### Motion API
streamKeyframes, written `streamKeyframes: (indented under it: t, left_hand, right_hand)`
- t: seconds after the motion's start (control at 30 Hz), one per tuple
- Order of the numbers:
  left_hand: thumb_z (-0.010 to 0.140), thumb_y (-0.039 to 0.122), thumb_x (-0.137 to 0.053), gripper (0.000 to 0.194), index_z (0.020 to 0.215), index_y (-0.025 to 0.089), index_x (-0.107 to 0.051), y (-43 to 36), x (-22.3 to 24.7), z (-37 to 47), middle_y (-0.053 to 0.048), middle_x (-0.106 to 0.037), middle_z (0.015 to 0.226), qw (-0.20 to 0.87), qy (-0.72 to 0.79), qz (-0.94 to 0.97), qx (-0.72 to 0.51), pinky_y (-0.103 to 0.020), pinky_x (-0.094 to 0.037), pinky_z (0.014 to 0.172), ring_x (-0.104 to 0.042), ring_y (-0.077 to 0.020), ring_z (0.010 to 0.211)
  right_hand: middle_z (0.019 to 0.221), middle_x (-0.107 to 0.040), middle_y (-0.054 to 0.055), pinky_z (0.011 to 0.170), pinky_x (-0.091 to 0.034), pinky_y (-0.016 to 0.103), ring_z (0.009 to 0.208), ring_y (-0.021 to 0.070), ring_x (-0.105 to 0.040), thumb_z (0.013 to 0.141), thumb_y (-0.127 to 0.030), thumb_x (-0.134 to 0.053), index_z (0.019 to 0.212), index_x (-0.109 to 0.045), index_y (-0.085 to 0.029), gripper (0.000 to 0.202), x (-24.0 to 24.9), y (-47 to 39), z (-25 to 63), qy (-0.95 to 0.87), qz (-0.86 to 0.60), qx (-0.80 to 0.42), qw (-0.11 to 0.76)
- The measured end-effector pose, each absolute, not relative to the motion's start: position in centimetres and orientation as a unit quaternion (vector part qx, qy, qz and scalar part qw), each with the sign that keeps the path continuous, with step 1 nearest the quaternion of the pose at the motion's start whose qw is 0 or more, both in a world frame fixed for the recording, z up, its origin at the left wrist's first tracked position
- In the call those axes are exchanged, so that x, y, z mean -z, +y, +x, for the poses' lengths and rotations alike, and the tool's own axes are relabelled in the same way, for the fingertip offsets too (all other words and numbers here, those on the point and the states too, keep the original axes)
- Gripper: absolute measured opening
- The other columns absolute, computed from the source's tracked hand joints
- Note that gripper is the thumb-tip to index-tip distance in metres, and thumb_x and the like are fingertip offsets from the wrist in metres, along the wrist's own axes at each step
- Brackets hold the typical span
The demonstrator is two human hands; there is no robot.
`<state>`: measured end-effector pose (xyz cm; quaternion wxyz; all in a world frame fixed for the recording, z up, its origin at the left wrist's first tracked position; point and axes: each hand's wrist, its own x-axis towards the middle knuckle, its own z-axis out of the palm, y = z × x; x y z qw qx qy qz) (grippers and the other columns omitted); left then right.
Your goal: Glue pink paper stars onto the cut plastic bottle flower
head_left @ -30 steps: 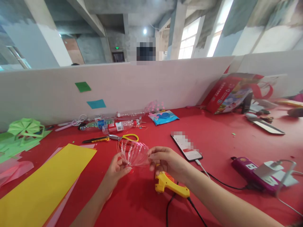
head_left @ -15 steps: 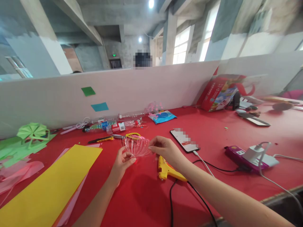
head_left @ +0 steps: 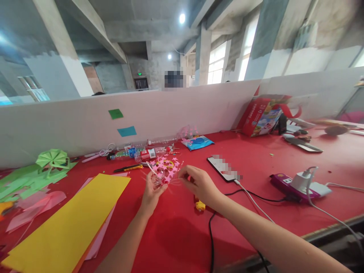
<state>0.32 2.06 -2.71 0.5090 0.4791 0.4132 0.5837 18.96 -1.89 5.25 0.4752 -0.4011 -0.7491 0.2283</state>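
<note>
My left hand [head_left: 152,195] is closed around the base of a cut clear plastic bottle [head_left: 162,178], its wall slit into thin curved strips. Pink paper stars [head_left: 167,163] sit among the strips and face me. At the bottle's right side my right hand [head_left: 199,184] is closed, thumb and forefinger pinched at the end of a clear strip; the exact grip is blurred. Under my right wrist lies a yellow glue gun [head_left: 200,206], mostly covered by the arm. Yellow-handled scissors [head_left: 148,163] lie behind the bottle, partly hidden.
Yellow paper sheets [head_left: 71,220] and green paper scraps [head_left: 19,178] lie left. A utility knife [head_left: 127,168], plastic bottles [head_left: 146,154] and a blue packet [head_left: 198,142] line the partition. A phone [head_left: 222,168], power strip [head_left: 284,184] and cables are right.
The cut bottle has tilted in my left hand, so the pink stars now face me. Both hands appear slightly further right in view, and my right arm covers more of the glue gun.
</note>
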Motion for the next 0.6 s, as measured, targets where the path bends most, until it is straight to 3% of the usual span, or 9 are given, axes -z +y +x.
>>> streamKeyframes:
  t: [0.37,0.6]
  left_hand:
    - [0.061,0.029,-0.079,0.071,0.12,0.025,-0.04,2.8,2.7,-0.6,-0.003,-0.062,0.107,0.493,0.41,0.456,-0.617,-0.034,-0.047,0.09,-0.065,-0.0172,0.093]
    - [0.056,0.029,-0.081,0.069,0.113,0.025,-0.042,3.4,2.8,-0.9,0.0,-0.062,0.098,0.477,0.414,0.432,-0.644,-0.033,-0.047,0.088,-0.065,-0.0156,0.086]
  right_hand:
    - [0.09,-0.067,0.007,0.07,-0.045,0.026,0.079,0.0165,-0.061,0.09,-0.021,-0.047,0.086,-0.064,-0.02,0.017,-5.9,-2.5,18.6,-0.817,-0.369,-0.129,0.424]
    - [0.084,-0.066,0.005,0.066,-0.044,0.025,0.074,0.0151,-0.059,0.092,-0.023,-0.045,0.09,-0.065,-0.02,0.02,-6.6,-3.5,20.4,-0.772,-0.407,-0.128,0.471]
